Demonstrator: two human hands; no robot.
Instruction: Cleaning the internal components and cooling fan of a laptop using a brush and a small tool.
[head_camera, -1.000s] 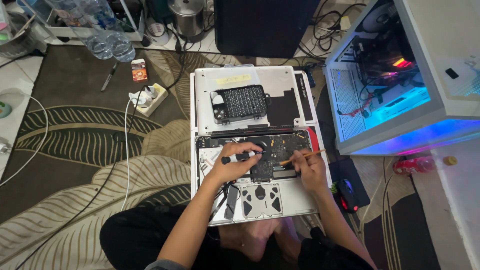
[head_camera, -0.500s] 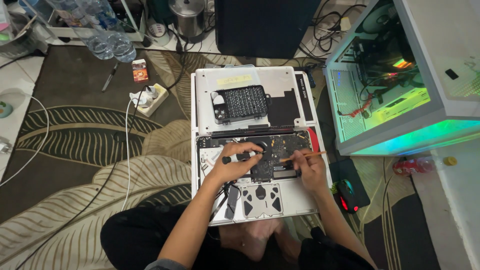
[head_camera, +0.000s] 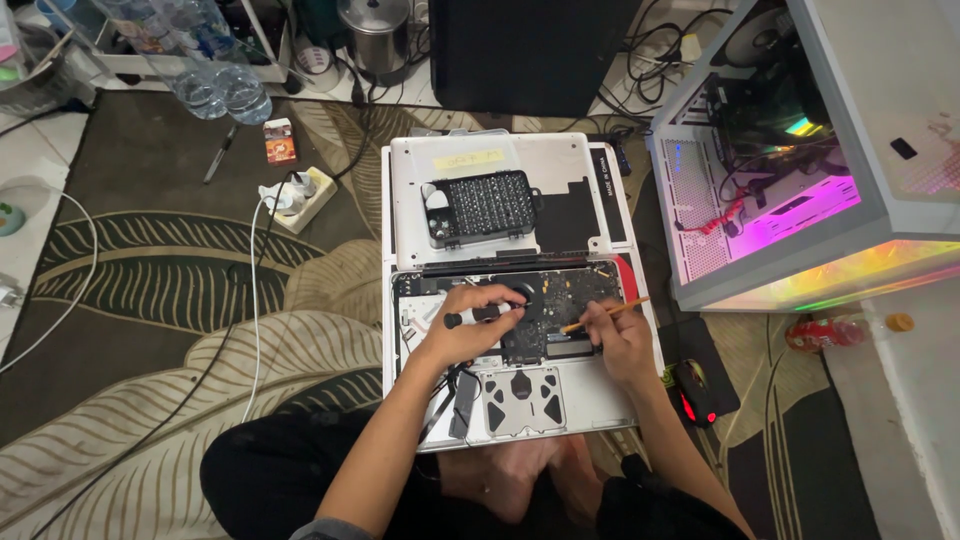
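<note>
An opened silver laptop (head_camera: 600, 400) lies bottom-up on the floor in front of me, its circuit board and fan exposed. My left hand (head_camera: 470, 325) rests over the fan area and grips a small black-handled screwdriver (head_camera: 455, 320). My right hand (head_camera: 615, 340) holds a thin wooden-handled brush (head_camera: 605, 315), its tip down on the board. The removed bottom cover (head_camera: 500, 160) lies just beyond, with a black case of screwdriver bits (head_camera: 480, 207) on it.
A white, lit computer case (head_camera: 800, 170) stands open at the right. A black mouse with a red light (head_camera: 692, 390) sits on a pad beside the laptop. A power strip (head_camera: 295, 195), cables, water bottles (head_camera: 215, 85) and a leaf-patterned rug (head_camera: 150, 300) lie at the left.
Both hands stay on the laptop board with hardly any shift. The lights in the computer case changed from blue to green to pink.
</note>
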